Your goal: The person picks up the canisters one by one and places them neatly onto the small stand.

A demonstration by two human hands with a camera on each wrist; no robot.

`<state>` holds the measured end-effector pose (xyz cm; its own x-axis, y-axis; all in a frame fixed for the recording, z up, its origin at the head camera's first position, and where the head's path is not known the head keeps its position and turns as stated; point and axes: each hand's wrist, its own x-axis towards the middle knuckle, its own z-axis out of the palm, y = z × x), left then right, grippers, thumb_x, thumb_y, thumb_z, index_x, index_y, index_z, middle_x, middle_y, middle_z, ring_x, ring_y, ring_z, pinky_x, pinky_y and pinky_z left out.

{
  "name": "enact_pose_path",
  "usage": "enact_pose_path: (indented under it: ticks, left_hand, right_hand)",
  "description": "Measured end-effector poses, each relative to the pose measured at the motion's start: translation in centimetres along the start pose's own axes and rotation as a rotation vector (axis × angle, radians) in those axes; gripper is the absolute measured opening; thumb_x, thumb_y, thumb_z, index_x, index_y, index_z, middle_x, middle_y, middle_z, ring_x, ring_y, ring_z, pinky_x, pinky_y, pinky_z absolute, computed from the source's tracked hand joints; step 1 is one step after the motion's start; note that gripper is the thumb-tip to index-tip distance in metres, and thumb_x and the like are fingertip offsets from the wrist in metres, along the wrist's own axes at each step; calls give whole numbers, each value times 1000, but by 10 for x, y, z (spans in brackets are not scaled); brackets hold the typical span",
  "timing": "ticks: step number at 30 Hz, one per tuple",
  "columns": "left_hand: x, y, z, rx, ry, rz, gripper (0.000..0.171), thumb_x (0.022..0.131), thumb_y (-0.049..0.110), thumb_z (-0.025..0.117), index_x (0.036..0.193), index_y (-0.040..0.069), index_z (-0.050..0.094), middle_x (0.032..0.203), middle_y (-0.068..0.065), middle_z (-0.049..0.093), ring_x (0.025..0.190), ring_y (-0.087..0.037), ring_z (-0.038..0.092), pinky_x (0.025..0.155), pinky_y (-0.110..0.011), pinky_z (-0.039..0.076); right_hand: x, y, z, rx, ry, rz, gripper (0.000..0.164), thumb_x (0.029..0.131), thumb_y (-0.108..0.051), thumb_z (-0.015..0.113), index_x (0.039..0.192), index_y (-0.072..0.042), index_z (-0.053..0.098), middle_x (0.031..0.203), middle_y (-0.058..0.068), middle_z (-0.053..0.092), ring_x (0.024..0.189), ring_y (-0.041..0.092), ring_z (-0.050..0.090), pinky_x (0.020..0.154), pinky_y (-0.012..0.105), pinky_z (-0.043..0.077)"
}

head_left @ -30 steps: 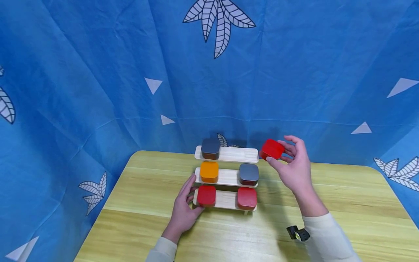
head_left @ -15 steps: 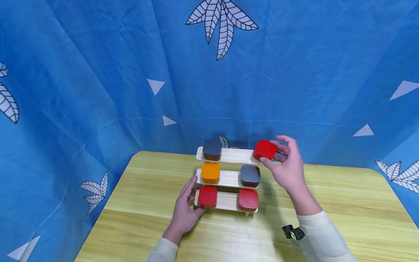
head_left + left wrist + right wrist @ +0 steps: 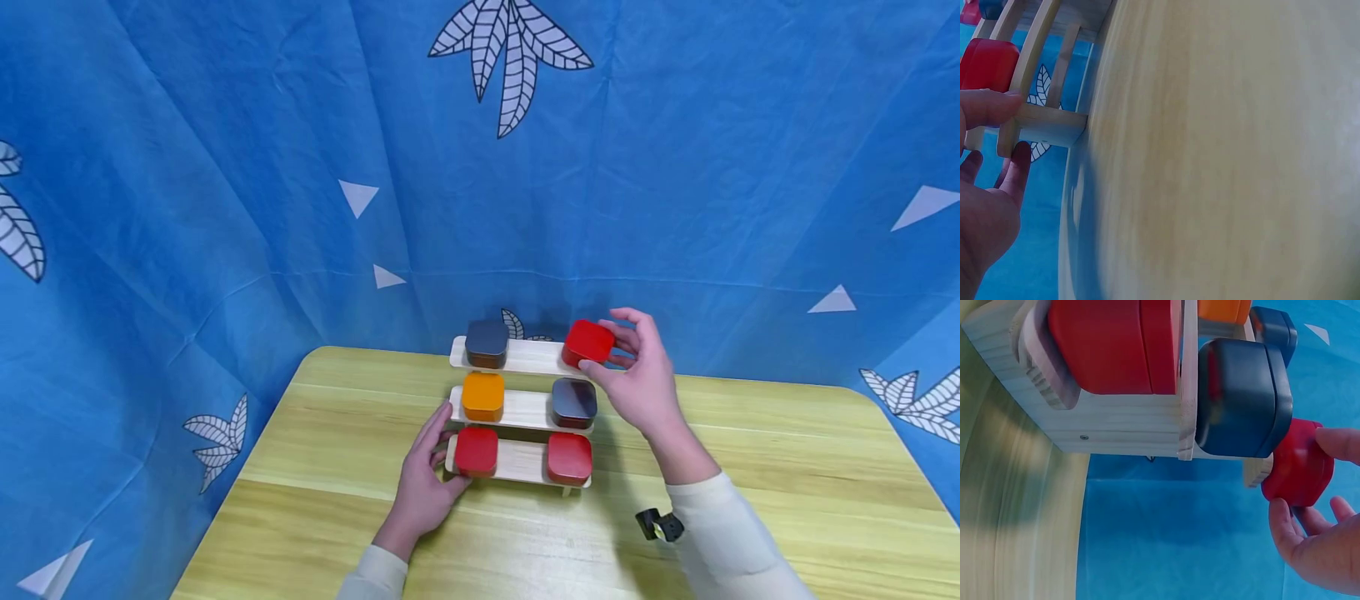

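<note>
A three-tier wooden rack (image 3: pixel 525 408) stands on the table, small square lidded tins on its tiers. My right hand (image 3: pixel 636 373) pinches a red tin (image 3: pixel 588 342) at the right end of the top tier; the right wrist view shows that tin (image 3: pixel 1300 464) at the board's end, between thumb and fingers. My left hand (image 3: pixel 423 483) grips the left end of the bottom tier, beside another red tin (image 3: pixel 476 451). In the left wrist view, thumb and fingers of the left hand (image 3: pixel 994 206) hold the end of a wooden slat (image 3: pixel 1032 56).
Dark blue tins sit at top left (image 3: pixel 487 343) and middle right (image 3: pixel 574 402). An orange tin (image 3: pixel 483 396) is at middle left, a red tin (image 3: pixel 569 457) at bottom right. Behind the wooden table (image 3: pixel 300 467) hangs a blue cloth (image 3: pixel 480 208).
My right hand has moved left with the red tin, from beside the top tier to over its right end. The left hand keeps its grip on the rack.
</note>
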<state>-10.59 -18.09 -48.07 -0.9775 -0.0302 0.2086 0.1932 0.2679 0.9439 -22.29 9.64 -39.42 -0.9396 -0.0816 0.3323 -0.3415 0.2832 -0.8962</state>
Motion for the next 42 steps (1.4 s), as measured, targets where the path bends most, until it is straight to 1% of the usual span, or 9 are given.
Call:
enact_pose_path:
  ticks: [7, 12, 19, 23, 27, 30, 36, 39, 42]
  left_hand:
    - [1, 0, 0, 1, -5, 3, 96, 73, -22, 75, 155, 6, 34, 159, -10, 29, 126, -39, 48, 102, -51, 44]
    - [0, 0, 1, -4, -7, 3, 97, 73, -23, 74, 156, 7, 33, 160, -10, 28, 127, -41, 47, 102, -51, 44]
    - [1, 1, 2, 11, -7, 3, 97, 73, -23, 74, 156, 7, 33, 159, -11, 28, 127, -42, 47, 102, -52, 45]
    - [2, -4, 2, 4, -10, -5, 98, 72, -24, 74, 156, 7, 32, 160, -11, 28, 127, -42, 47, 102, -52, 44]
    - [5, -22, 4, 10, -4, -14, 103, 71, -24, 75, 157, 14, 32, 160, -5, 27, 128, -38, 47, 103, -50, 44]
    - [6, -34, 4, 23, 3, -23, 106, 72, -22, 77, 157, 23, 33, 160, 2, 27, 128, -32, 48, 103, -46, 45]
    - [6, -37, 2, 62, -4, -25, 107, 74, -15, 80, 156, 33, 32, 159, 9, 28, 128, -25, 48, 102, -39, 47]
    - [6, -36, 1, 81, -19, -28, 109, 73, -14, 81, 156, 36, 30, 160, 11, 27, 129, -23, 48, 102, -38, 47]
    - [7, -35, -1, 109, -43, -27, 114, 71, -11, 84, 157, 37, 27, 160, 13, 25, 131, -22, 46, 104, -40, 45]
  right_hand:
    - [2, 0, 3, 3, -28, 1, 73, 80, -1, 82, 140, -6, 42, 137, 12, 57, 118, 29, 58, 92, 47, 51]
    - [3, -2, 4, 16, -65, -9, 73, 79, 1, 82, 141, -7, 44, 139, 13, 56, 121, 30, 56, 94, 50, 49]
    - [5, -1, 2, -1, -119, -29, 79, 80, 3, 80, 148, -9, 42, 146, 15, 49, 128, 33, 50, 95, 55, 49]
    - [5, -1, 0, -17, -145, -47, 82, 80, 4, 79, 151, -12, 41, 148, 15, 47, 131, 33, 48, 97, 55, 48]
    - [5, 1, -1, -28, -166, -56, 83, 81, 5, 78, 152, -12, 39, 149, 15, 46, 133, 34, 46, 98, 55, 48]
    - [5, 2, -1, -38, -174, -49, 84, 81, 5, 78, 153, -13, 38, 150, 14, 45, 134, 33, 45, 98, 55, 47]
    - [3, 3, -3, -54, -170, -40, 89, 80, 5, 78, 155, -15, 35, 151, 11, 43, 134, 33, 45, 100, 55, 46]
    - [0, 3, -5, -60, -161, -39, 89, 81, 1, 79, 156, -17, 34, 152, 10, 42, 134, 33, 44, 101, 56, 44]
    - [-4, 3, -6, -64, -145, -51, 86, 83, -3, 79, 155, -19, 35, 152, 11, 42, 135, 34, 43, 102, 57, 43]
